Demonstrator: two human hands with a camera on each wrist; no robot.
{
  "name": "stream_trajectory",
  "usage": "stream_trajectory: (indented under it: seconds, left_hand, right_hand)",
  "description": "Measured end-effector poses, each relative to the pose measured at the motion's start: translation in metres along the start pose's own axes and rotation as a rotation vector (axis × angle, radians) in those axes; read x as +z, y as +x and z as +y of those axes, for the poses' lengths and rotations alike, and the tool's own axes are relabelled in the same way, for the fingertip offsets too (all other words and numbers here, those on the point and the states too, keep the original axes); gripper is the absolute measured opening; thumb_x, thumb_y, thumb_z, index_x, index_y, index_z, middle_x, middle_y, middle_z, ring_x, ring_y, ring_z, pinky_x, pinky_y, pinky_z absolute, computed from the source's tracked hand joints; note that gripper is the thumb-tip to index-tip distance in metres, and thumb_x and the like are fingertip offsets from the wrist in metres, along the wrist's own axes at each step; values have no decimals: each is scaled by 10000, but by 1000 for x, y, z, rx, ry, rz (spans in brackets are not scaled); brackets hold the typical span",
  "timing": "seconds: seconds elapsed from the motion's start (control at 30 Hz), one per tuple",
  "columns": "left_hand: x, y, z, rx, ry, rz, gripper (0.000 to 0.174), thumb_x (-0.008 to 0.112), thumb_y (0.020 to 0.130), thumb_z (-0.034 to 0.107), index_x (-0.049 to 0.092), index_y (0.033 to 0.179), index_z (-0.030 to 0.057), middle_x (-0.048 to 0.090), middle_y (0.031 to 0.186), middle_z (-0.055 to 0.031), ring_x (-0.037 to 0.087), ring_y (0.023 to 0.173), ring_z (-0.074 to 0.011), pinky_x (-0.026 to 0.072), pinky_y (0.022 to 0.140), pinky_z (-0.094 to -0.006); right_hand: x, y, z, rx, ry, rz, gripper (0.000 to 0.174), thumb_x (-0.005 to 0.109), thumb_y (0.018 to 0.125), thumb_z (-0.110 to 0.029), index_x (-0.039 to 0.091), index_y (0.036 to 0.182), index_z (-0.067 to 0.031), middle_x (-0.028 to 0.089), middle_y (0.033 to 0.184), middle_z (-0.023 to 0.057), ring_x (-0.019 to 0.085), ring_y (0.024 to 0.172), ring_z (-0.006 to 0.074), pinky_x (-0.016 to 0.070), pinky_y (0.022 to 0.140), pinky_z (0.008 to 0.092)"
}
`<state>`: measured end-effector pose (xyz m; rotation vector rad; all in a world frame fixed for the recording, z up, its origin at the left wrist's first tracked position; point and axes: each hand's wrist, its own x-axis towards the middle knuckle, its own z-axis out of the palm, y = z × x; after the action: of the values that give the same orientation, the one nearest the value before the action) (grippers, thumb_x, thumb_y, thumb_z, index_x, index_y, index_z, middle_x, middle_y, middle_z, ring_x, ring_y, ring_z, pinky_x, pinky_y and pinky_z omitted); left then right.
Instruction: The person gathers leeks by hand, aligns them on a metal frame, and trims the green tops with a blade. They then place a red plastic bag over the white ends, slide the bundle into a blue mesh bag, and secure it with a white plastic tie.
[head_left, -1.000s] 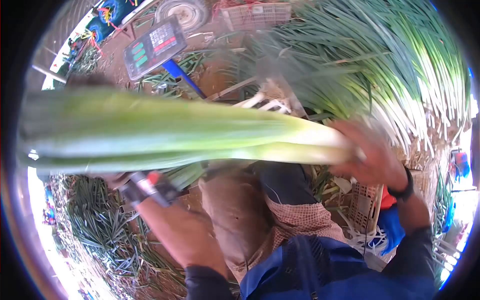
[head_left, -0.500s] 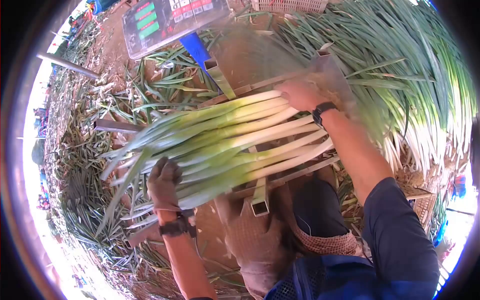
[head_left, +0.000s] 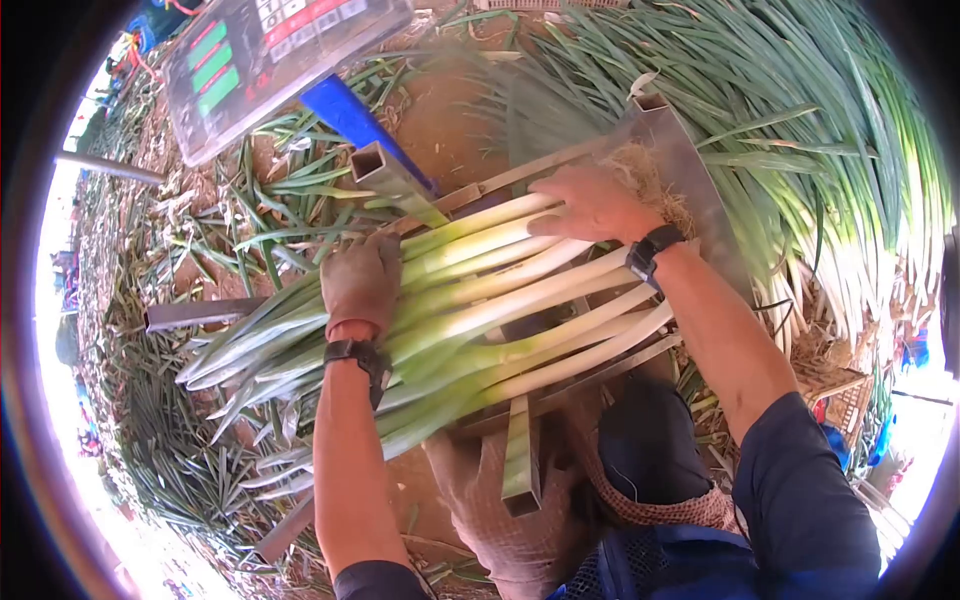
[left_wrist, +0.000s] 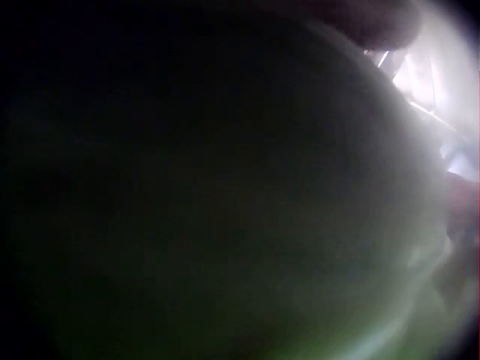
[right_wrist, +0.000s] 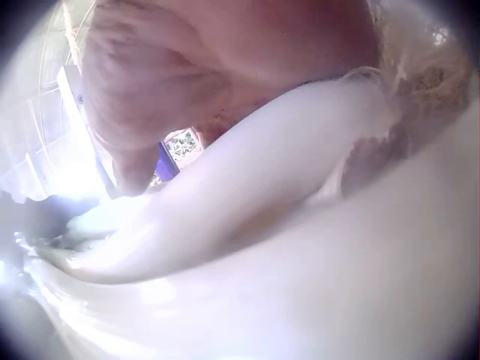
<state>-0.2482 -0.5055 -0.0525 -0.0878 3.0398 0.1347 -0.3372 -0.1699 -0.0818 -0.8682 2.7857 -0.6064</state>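
A layer of large green onions [head_left: 470, 320] lies across a metal frame [head_left: 585, 375], leafy tops to the left and white stems to the right. My left hand [head_left: 360, 285], greyish as if gloved, holds the far-side stalks by their green part, fingers bent over them. Over the white stems, my right hand [head_left: 595, 205] rests with fingers spread on the far stalks. The right wrist view shows that palm close over thick white stems [right_wrist: 247, 187], near their roots. Mostly dark, the left wrist view shows a blurred green surface [left_wrist: 337, 330] close up.
A scale display [head_left: 280, 60] on a blue post [head_left: 365, 125] stands at the far left. An upright metal plate [head_left: 690, 190] borders the root end. Behind it lies a large pile of green onions [head_left: 800, 130]. Loose leaves [head_left: 190, 450] litter the ground at left.
A bundle held up in both hands came down onto the frame. Since then my left hand has shifted away from my body to the far-side stalks; my right hand has stayed near the white ends.
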Motion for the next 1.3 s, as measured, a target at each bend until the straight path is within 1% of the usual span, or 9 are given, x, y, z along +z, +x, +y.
stream_trajectory:
  seconds: [0.27,0.33,0.37,0.5,0.73,0.87,0.97,1.1,1.3]
  left_hand:
    - [19,-9,0,20,346,-96,252,519,973,211,740,968,89,735,1001,-196,697,1000,-356,545,826,-510]
    - [101,9,-92,448,340,281,270,507,990,232,664,1171,107,714,1070,-141,697,951,-353,556,762,-499]
    - [56,20,-46,11,47,-149,300,462,1019,279,656,1194,131,697,1119,-131,690,963,-348,549,779,-504]
    - [63,17,-55,91,-1,-19,369,401,1049,333,656,1087,69,677,1071,-209,642,1000,-427,495,838,-530]
    - [49,8,-64,-47,-311,-35,310,480,1050,197,658,1159,-32,679,1123,-191,640,1082,-332,477,958,-422]
    - [19,-12,-87,-106,-512,-22,381,501,1057,166,610,1316,-91,634,1358,-174,584,1261,-271,416,1114,-376]
    - [-24,-41,-88,-188,-584,17,439,500,1065,246,605,1328,-90,629,1366,-177,577,1249,-287,388,1132,-385]
    - [-75,-105,-49,-332,-578,64,481,475,1055,246,569,1390,-85,590,1418,-185,556,1305,-282,391,1148,-379]
    - [-100,-208,-8,-13,47,156,273,589,941,112,693,1136,-48,718,1119,-157,685,1034,-315,538,919,-433]
  right_hand:
    - [13,3,-23,111,23,-56,405,689,806,-359,742,1123,-111,704,981,182,657,1001,367,506,888,510]
    - [30,17,-17,230,-97,-110,379,700,766,-382,778,1023,-113,721,913,183,674,960,385,520,872,510]
    - [24,16,-24,258,-65,-83,394,703,764,-390,777,1028,-107,733,950,174,678,994,367,500,922,511]
    - [31,10,-39,219,-238,0,447,705,775,-364,730,1117,-76,694,1137,128,616,1148,305,412,1018,603]
    - [-119,-129,-92,-137,375,478,217,689,837,-159,681,1017,-38,659,1003,110,642,984,295,538,826,412]
    - [-144,-234,-4,66,473,768,131,663,843,-113,688,959,-56,656,888,139,665,846,337,558,756,444]
    - [-125,-312,99,797,435,522,290,688,911,-203,707,1164,-62,709,1084,180,696,927,364,569,820,427]
    - [-49,-408,240,1107,-24,251,719,803,814,-324,527,1398,-11,595,1304,244,570,1187,422,487,1007,486]
    - [-8,-435,306,1079,-410,131,712,804,732,-278,548,1369,-90,553,1300,151,512,1261,343,431,1032,513]
